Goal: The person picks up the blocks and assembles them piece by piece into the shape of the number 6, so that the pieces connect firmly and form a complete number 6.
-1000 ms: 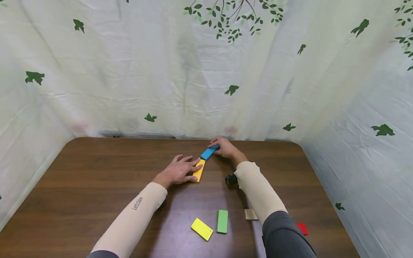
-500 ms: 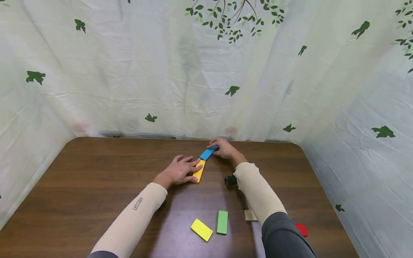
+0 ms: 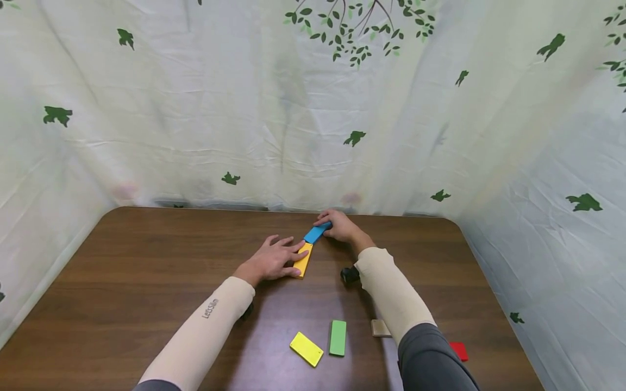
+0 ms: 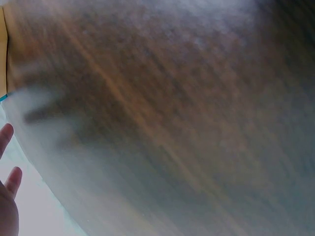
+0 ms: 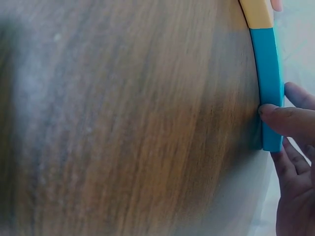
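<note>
An orange-yellow block and a blue block lie end to end at a slight angle near the table's far edge. My left hand is spread with extended fingers resting over the orange-yellow block, the thumb by its near end. At the far end of the blue block, my right hand pinches it between thumb and fingers. In the right wrist view the thumb presses the blue block's side, and its end meets the orange-yellow block. The left wrist view catches only two fingertips and a strip of the orange-yellow block.
Closer to me on the brown table lie a bright yellow block and a green block. A pale wooden block and a red block are partly hidden by the right arm. A white leaf-print curtain stands behind the table.
</note>
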Demonstrator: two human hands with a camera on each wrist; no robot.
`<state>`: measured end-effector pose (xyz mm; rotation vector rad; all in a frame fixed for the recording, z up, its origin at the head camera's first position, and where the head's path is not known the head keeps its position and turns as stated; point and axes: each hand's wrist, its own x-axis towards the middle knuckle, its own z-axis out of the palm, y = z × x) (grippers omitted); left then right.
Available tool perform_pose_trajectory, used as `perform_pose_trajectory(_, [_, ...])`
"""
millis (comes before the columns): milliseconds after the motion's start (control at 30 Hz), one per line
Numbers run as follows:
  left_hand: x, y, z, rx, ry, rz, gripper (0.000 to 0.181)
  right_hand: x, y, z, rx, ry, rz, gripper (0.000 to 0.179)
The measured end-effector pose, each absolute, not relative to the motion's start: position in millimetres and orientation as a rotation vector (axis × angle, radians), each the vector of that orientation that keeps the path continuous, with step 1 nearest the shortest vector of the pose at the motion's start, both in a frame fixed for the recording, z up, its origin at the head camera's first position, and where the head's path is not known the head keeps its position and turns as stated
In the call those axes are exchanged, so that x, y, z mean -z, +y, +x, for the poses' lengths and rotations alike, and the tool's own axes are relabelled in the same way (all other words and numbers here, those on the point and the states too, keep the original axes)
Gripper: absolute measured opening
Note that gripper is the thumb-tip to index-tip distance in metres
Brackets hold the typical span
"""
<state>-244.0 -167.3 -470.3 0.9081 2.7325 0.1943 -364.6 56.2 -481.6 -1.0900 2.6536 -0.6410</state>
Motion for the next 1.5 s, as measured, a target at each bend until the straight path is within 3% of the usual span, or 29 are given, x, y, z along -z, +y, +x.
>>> perform_pose_trajectory(767, [468.9,-166.6,-243.9,-0.194,2.737,0.92,0.06,460.3,84.5,-356.7,0.705,2.607,-1.005,0.044])
perform_pose_trajectory(1233, [468.2,-167.2,-245.8,-0.224,2.77,0.965,0.06,429.6,135.0,-328.0,0.873,2.525,-1.051,0.042])
perform_pose_trajectory(1500, [469.9,-163.8,-246.5,-0.189,2.771,0.978,0.06,435.5,164.7,-297.5,0.915,2.514,-1.056,0.045])
